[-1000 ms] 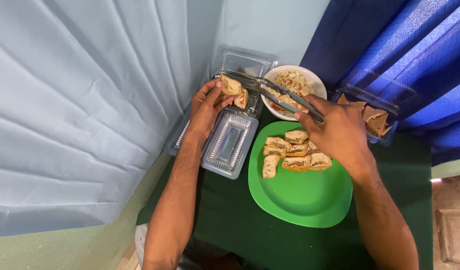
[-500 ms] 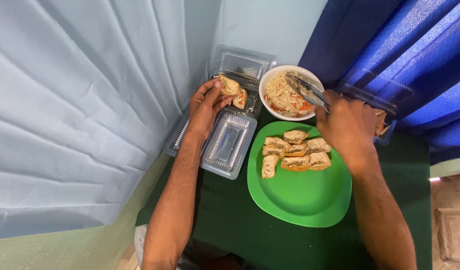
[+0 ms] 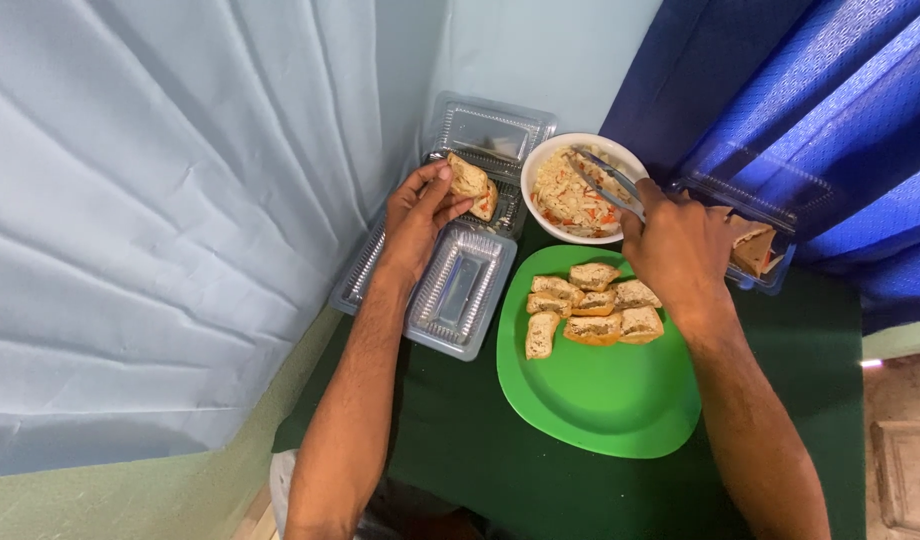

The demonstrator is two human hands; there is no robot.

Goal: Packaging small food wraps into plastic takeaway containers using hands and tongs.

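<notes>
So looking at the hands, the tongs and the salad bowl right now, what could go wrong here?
The tongs in the right hand reach into the white bowl of shredded salad; strands could drop onto the green cloth on the way out. The left hand pinches a bread piece by its edge above the clear container, so it might slip or spill.

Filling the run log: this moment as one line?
left hand: holds bread piece | right hand: tongs in salad bowl | green plate: bread pieces
</notes>
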